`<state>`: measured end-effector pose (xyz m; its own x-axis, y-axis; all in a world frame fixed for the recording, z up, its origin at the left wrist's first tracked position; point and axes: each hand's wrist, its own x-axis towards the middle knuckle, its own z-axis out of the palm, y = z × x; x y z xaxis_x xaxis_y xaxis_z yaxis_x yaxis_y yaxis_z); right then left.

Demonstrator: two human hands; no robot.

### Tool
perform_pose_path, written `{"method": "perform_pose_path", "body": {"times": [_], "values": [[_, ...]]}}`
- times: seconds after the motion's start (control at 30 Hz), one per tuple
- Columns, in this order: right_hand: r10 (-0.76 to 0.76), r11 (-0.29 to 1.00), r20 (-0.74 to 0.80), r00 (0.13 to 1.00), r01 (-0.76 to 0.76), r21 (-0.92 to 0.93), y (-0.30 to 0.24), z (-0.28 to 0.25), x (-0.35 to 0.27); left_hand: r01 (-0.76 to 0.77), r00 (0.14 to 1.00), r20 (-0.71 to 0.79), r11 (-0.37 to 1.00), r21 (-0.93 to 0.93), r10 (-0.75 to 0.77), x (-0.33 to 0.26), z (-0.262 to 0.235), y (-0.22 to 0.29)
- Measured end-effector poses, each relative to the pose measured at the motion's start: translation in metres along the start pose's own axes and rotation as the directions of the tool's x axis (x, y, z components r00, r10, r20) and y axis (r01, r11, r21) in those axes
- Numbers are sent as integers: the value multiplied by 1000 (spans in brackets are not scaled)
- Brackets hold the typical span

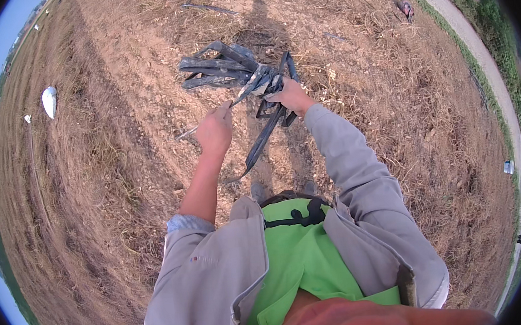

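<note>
A folded bundle of flat black drip tape (220, 69), dusty and looped, hangs in front of me above the dry ground. My right hand (294, 98) is closed around the middle of the bundle, where the loops are gathered. Slightly lower and to the left, my left hand (215, 129) is closed on a thin length of the same tape, which runs taut to the gathered part. A short greyish end (187, 133) of that length sticks out past my left fist. Below my right hand, a loose tail (259, 147) dangles toward my feet.
Dry straw and bare soil (141, 99) surround me. A dark strip (209, 8) lies farther ahead. A white bag-like object (49, 102) rests at left, and a reddish item (406, 10) lies far right. A pale path (493, 74) curves along the right side.
</note>
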<state>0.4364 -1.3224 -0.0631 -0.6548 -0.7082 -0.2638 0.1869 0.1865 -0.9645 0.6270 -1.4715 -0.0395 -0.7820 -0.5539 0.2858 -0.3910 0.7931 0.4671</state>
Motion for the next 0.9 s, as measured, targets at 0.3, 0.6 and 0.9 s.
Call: {"method": "perform_pose_path", "body": {"times": [0.3,0.6,0.9], "values": [[-134,883,275,952,-12,469,-1,10,-10,-237,969,83,971,34,233,12,40,17],[-242,946,-11,970,234,-223,-7,39,-7,-433,901,85,897,87,426,-8,53,13],[-204,965,-95,974,216,146,11,20,-3,448,681,505,-244,-860,-530,21,54,13]]}}
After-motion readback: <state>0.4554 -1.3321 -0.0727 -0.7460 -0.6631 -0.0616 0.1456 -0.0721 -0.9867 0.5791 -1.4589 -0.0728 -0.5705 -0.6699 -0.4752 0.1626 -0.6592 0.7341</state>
